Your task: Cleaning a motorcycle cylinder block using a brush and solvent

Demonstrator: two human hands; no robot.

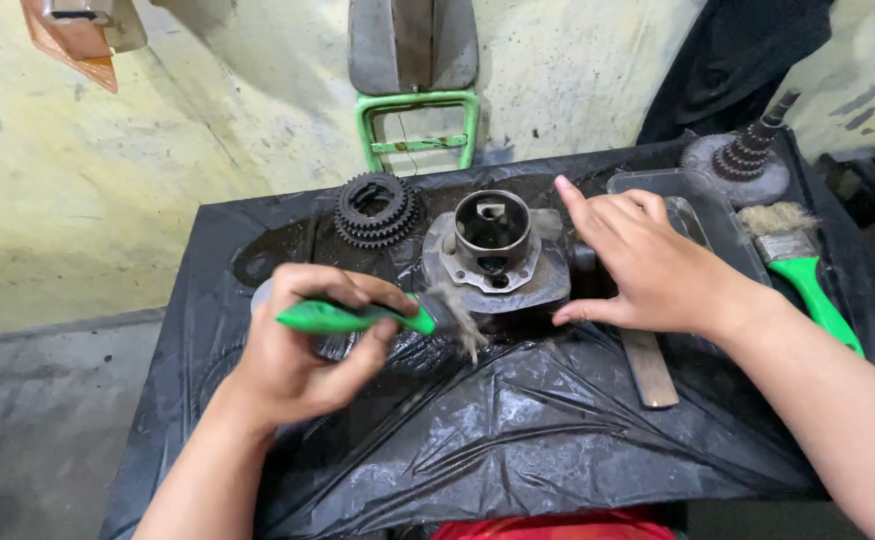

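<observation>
Black plastic sheeting (518, 440), wet and oily, is spread over the bench (188, 330) and carries everything being worked on. At its middle sits an engine cylinder (495, 262), a grey metal block with an upright round sleeve and a flanged top, greasy all over. Behind it, to the left, a stack of toothed gears (376, 210) lies flat; at the far right corner a gear shaft (748, 160) stands on a round plate beside a shallow dark tray (723, 225). A second green-handled brush (803, 275) is laid along the right edge, untouched, and a flat wooden stick (650, 370) lies just in front of the right wrist.

The right hand (648, 270) is pressed against the cylinder's right side, fingers spread and curved around it rather than clenched, steadying it. The left hand (303, 350) is clenched around a green-handled brush (358, 318), whose worn bristles are touching the cylinder's lower left flank.

Scrubbing of the cylinder's outer wall is judged to be the step in hand. Further strokes would seem to require the block to be turned under the bracing hand, so that fresh faces are presented to the bristles.
</observation>
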